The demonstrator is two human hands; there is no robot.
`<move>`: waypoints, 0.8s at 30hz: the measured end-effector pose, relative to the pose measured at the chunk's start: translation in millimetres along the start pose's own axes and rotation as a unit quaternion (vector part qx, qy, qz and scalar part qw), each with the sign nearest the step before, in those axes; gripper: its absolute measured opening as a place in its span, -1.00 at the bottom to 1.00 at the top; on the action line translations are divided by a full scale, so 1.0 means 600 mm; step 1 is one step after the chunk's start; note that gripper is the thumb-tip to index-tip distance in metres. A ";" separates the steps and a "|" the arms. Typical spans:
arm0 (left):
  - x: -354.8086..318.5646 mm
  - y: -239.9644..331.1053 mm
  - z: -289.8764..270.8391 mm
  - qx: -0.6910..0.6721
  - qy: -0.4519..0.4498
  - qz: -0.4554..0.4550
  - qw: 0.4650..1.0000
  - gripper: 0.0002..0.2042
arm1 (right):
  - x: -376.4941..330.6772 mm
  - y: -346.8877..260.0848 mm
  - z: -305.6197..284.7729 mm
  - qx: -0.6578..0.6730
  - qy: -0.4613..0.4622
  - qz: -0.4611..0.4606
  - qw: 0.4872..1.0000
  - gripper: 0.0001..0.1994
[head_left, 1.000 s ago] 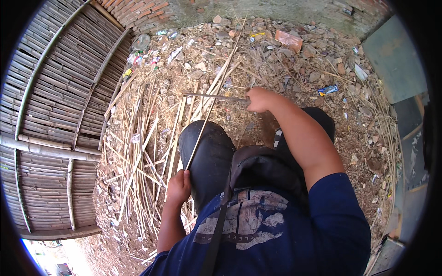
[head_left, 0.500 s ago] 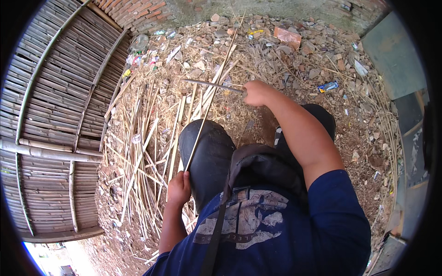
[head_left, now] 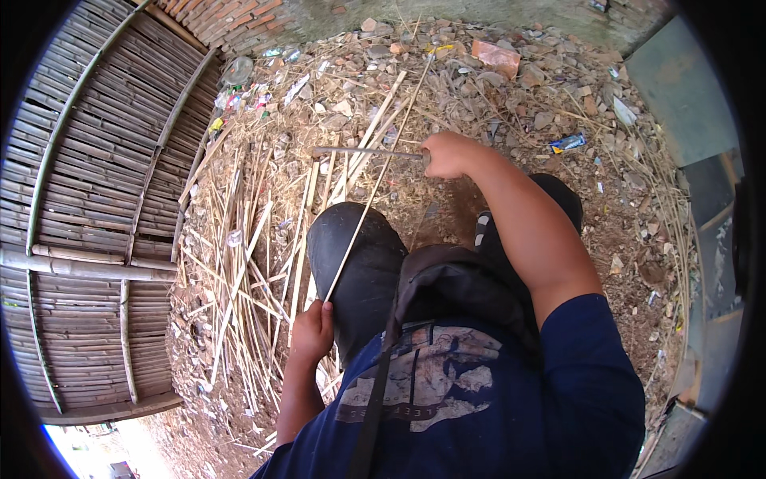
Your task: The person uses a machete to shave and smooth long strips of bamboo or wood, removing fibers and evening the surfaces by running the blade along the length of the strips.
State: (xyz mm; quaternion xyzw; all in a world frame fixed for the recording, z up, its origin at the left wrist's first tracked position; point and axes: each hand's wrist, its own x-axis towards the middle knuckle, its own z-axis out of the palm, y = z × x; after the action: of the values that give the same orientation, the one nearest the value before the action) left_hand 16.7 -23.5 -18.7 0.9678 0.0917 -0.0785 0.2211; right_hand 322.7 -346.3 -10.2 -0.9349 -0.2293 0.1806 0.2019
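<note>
My left hand (head_left: pixel 312 329) is closed on the near end of a long, thin bamboo strip (head_left: pixel 357 233), beside my left knee. The strip slants away over the knee, its far end above the rubble. My right hand (head_left: pixel 448 156) is closed around the handle of a long, narrow-bladed knife (head_left: pixel 359 151), held out in front of my knees. The blade points left and crosses the strip; whether the two touch I cannot tell. Most of the handle is hidden in my fist. Pale split bamboo strips (head_left: pixel 239 295) lie in a loose pile left of my left leg.
A bamboo-slat wall (head_left: pixel 96 160) stands at the left. A brick wall (head_left: pixel 239 20) closes off the far side, with stone rubble and litter before it. Grey-green panels (head_left: pixel 678 96) line the right. A dark bag (head_left: pixel 447 279) rests on my lap.
The far end of the bamboo strip has swung to the right and come a little nearer. The knife blade now lies more level, its handle slightly lower. My left hand has barely moved.
</note>
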 end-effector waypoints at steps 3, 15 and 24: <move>0.004 -0.001 -0.003 0.028 0.003 0.008 1.000 -0.60 | -0.005 -0.016 -0.001 -0.042 -0.047 0.016 0.998 -0.63; 0.012 -0.005 -0.014 0.025 -0.012 -0.013 1.000 -0.59 | 0.027 0.036 0.019 0.097 -0.091 0.128 0.983 -0.61; 0.009 -0.003 -0.006 0.080 0.006 -0.017 0.997 -0.64 | -0.007 -0.043 0.035 -0.052 -0.157 -0.096 0.982 -0.54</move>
State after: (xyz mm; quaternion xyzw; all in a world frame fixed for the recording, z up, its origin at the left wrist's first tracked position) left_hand 22.0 -19.4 -17.4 0.9811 0.1031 -0.0833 0.1408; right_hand 301.2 -321.3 -15.0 -0.8777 -0.3557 0.2930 0.1314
